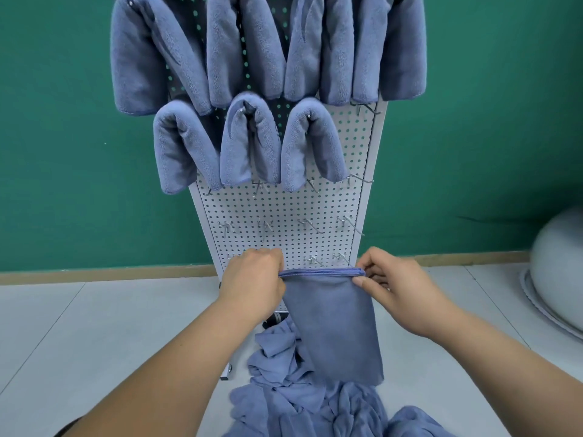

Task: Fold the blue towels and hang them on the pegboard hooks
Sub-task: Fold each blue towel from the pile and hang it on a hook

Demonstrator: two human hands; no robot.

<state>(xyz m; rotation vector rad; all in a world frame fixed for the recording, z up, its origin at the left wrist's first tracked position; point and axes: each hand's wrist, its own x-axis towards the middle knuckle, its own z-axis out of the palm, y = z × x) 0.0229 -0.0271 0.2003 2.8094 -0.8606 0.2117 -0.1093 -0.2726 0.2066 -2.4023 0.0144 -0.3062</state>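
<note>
Pegboard [284, 209], grey floor [94, 326], green wall [63, 121]

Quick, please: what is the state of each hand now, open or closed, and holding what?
Left hand: closed, gripping the top left corner of the towel.
Right hand: closed, pinching the top right corner of the same towel.

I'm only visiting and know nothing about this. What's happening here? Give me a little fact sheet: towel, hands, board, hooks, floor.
towel: folded, hangs in front of the pegboard
left hand: grips its top left corner
right hand: pinches its top right corner
hung towels: three in the second row, more above
hooks: lower rows bare
pile: crumpled blue towels on the floor
</note>
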